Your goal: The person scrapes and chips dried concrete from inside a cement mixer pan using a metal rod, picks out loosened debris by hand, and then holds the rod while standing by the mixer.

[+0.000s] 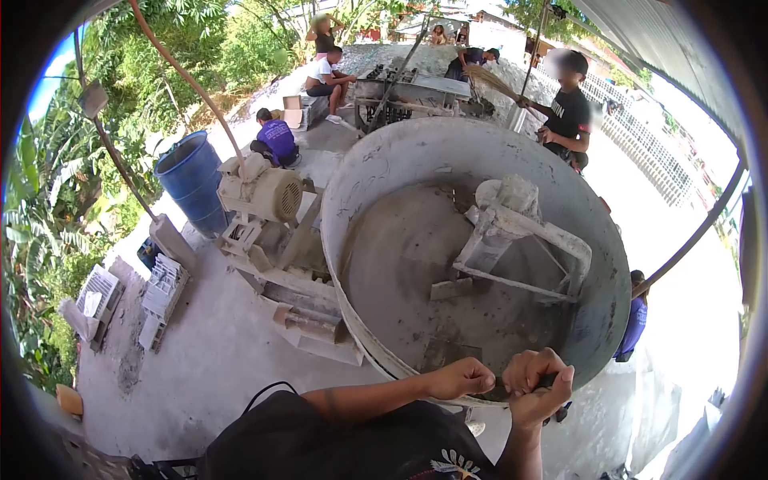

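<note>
Before me stands a large round mixing drum (376,352) with pale, dusty walls. Inside it, a mixer arm assembly (512,220) rises from the grey-smeared floor. My left hand (468,378) is closed in a loose fist at the drum's near rim, its thumb on top. Close beside it, my right hand (538,386) is also closed, with the fingers curled and a dark patch showing between fingers and thumb. Whatever either hand holds, if anything, I cannot make out. The two hands are slightly apart.
A dusty motor (276,196) on a frame adjoins the drum's left side. Beyond it stands a blue barrel (192,176). Grey block-shaped metal parts (164,296) lie at left. A person in black (568,116) holds a broom (492,80) behind the drum; other people work farther back.
</note>
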The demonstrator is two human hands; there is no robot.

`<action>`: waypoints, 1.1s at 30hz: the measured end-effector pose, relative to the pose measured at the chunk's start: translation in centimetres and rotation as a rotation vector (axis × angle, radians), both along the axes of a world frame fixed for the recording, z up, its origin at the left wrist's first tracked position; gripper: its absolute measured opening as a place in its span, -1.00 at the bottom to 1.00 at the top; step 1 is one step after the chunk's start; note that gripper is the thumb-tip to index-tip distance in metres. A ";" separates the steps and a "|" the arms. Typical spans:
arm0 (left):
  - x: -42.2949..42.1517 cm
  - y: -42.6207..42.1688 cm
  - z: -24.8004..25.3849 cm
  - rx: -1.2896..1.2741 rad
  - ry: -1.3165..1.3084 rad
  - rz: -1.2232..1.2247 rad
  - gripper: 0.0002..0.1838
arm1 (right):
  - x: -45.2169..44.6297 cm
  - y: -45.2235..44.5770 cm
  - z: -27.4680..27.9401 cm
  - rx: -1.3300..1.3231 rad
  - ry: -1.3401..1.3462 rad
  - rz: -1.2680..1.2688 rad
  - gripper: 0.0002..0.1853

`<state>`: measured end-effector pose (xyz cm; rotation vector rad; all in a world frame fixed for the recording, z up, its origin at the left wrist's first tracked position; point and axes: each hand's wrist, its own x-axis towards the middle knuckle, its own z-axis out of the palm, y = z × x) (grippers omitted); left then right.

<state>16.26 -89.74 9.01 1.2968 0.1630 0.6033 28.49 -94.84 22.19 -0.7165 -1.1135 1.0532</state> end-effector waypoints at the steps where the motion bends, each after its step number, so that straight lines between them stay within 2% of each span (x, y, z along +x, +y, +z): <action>1: -0.2 -0.2 0.8 0.029 -0.020 -0.001 -0.37 | -0.1 0.1 0.2 0.011 -0.016 -0.024 -0.32; 2: 0.0 -0.1 -0.1 0.023 -0.010 -0.009 -0.37 | -0.1 0.1 0.2 0.027 -0.032 -0.050 -0.32; 4: 0.6 0.8 -3.5 -0.101 -0.057 -0.012 -0.37 | 0.6 2.2 -3.9 -0.017 0.007 -0.033 -0.33; 5: 0.4 1.5 -5.5 -0.104 -0.056 -0.025 -0.37 | 0.7 3.5 -6.3 -0.132 0.049 -0.084 -0.33; 6: 0.1 2.4 -7.6 -0.153 0.029 -0.003 -0.38 | 1.0 4.3 -8.0 -0.244 0.094 -0.144 -0.34; 8: 0.4 2.5 -8.7 -0.193 0.113 -0.034 -0.38 | 1.5 5.0 -9.7 -0.265 0.171 -0.162 -0.34; 10: 0.6 2.8 -8.0 -0.206 0.193 -0.001 -0.38 | 2.2 4.3 -8.9 -0.273 0.244 -0.180 -0.34; 11: 0.6 2.6 -7.2 -0.200 0.193 -0.027 -0.38 | 2.2 3.4 -7.7 -0.191 0.203 -0.127 -0.34; 13: 0.0 1.4 -2.9 -0.031 0.074 -0.036 -0.38 | 1.6 1.3 -4.2 -0.072 0.097 -0.082 -0.32; 14: 0.0 1.1 -1.9 -0.039 0.084 -0.044 -0.38 | 1.3 0.4 -2.8 -0.080 0.108 -0.090 -0.32; 16: -0.2 0.8 -0.9 -0.063 0.061 -0.108 -0.38 | 1.0 -0.1 -1.1 0.030 -0.089 -0.084 -0.31; 18: 0.7 1.1 -4.0 -0.101 0.030 -0.120 -0.38 | 1.0 0.8 -2.9 0.024 -0.115 -0.100 -0.32; 20: 0.8 1.9 -6.5 -0.116 -0.008 -0.058 -0.38 | 1.2 3.0 -7.3 -0.119 -0.058 -0.187 -0.34; 21: 0.9 1.9 -7.5 -0.143 0.084 -0.009 -0.38 | 1.1 3.8 -9.0 -0.208 0.158 -0.196 -0.34; 22: 0.6 1.9 -7.5 -0.173 0.170 0.030 -0.38 | 0.9 3.8 -9.0 -0.208 0.157 -0.156 -0.34; 24: 0.6 1.8 -6.4 -0.114 0.115 0.044 -0.37 | 1.6 3.1 -7.1 -0.198 0.171 -0.171 -0.32; 25: 1.0 1.2 -5.1 -0.061 0.071 0.024 -0.37 | 1.7 2.4 -5.3 -0.197 0.169 -0.168 -0.32; 27: 0.4 0.4 -0.3 -0.013 0.069 0.007 -0.36 | 1.5 0.4 -1.9 -0.010 0.084 -0.020 -0.32; 28: 0.0 0.2 1.0 0.042 0.067 -0.009 -0.35 | 1.3 0.2 -1.3 -0.019 0.091 -0.018 -0.32; 31: 0.5 0.8 -0.8 0.004 0.043 -0.003 -0.34 | 1.1 0.9 -1.5 0.027 0.039 -0.040 -0.32; 33: 0.6 1.6 -4.3 -0.070 0.071 0.010 -0.35 | 1.4 3.1 -5.2 -0.142 0.099 -0.126 -0.33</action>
